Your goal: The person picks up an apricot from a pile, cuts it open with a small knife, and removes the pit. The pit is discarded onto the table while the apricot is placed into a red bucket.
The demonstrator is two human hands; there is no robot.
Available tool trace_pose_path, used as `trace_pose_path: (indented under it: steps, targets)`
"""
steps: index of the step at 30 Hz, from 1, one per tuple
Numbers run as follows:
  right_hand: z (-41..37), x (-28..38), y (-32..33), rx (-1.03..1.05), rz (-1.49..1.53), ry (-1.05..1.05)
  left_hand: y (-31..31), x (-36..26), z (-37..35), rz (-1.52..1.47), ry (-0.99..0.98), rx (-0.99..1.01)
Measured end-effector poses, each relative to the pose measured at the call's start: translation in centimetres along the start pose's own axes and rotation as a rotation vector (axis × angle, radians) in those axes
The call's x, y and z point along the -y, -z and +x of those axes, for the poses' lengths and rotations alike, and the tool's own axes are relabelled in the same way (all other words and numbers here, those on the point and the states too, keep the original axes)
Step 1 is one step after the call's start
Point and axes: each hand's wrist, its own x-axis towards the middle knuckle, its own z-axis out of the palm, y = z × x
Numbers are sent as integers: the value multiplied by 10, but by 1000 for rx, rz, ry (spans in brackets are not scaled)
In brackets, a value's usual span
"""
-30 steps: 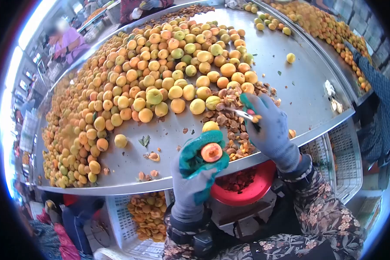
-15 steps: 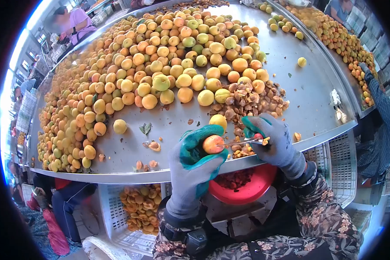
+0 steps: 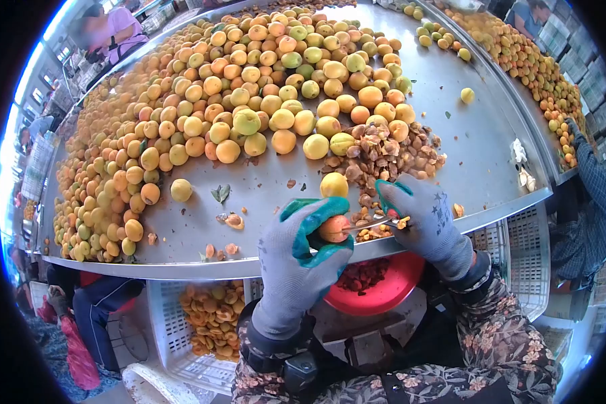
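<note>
My left hand (image 3: 295, 259), in a grey glove with green coated fingers, is closed around a reddish apricot (image 3: 333, 229) just above the table's front edge. A small knife (image 3: 367, 225) with a thin metal blade is gripped in my right hand (image 3: 425, 217), gloved the same way. The blade reaches leftward to the fruit, its tip right at the apricot's side. Bits of yellow flesh cling near the right fingers, and a little of the red handle shows. Just beyond the hands are a yellow apricot (image 3: 334, 184) and a heap of brown pits (image 3: 392, 153).
Apricots (image 3: 222, 121) cover much of the metal table (image 3: 249, 192). Below its edge are a red basin (image 3: 398, 296) with dark scraps and a white crate (image 3: 165, 323) of halved apricots (image 3: 212, 316). Other people work at left and right; a sleeve (image 3: 596, 168) shows at right.
The left hand has turned a little, and the apricot now shows a redder side. The knife stays against it, its blade slanting slightly more. The whole view has shifted slightly.
</note>
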Motion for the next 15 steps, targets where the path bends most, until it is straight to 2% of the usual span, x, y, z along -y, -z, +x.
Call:
trace_pose_path:
  steps: [2,5,7,8,10,11,13,15]
  targets:
    - [-1,0,0,7,-5,-23,-1,-4,1,-22,10,24]
    - [-1,0,2,-94,23,-12,-7,-10,4,-11,-38,-58]
    - [1,4,8,-43,-61,-64,-11,-6,5,242,-187,-112]
    - [2,4,8,-43,-59,-67,-12,0,4,244,-186,-109]
    - [4,4,8,-34,-34,-23,-12,14,3,22,-169,-87]
    - [4,5,8,-37,-33,-26,-12,13,0,24,-171,-84]
    - [4,5,7,7,72,-36,-12,7,-6,-935,228,63]
    - [3,8,1,-17,158,-41,-17,7,-7,-1015,237,97]
